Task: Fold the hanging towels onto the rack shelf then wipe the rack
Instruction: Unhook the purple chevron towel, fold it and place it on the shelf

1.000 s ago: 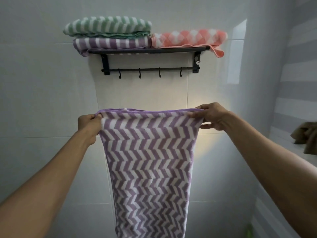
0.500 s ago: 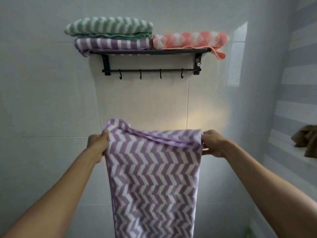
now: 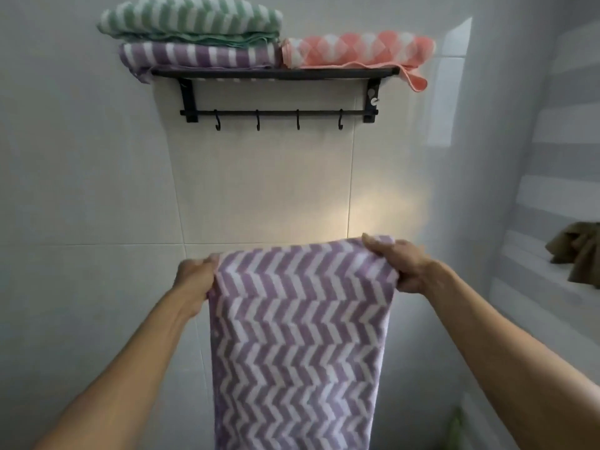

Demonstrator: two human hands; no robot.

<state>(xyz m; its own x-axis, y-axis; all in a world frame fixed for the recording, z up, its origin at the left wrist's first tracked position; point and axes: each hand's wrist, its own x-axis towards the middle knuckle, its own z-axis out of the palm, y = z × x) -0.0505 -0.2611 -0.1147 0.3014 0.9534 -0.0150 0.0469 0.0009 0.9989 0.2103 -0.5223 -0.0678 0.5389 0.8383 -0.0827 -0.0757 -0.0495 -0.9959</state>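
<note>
Tiled wall (image 3: 97, 190) behind, both hands, left (image 3: 194, 280) and right (image 3: 399, 264), pinch the purple towel's (image 3: 298, 336) top corners.

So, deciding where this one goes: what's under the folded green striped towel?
A folded purple striped towel, lying on the black rack shelf. The shelf surface beneath is covered.

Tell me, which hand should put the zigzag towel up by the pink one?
Probably the right hand: it grips the purple zigzag towel on the side below the pink checked towel. The left hand sits under the stacked towels.
</note>
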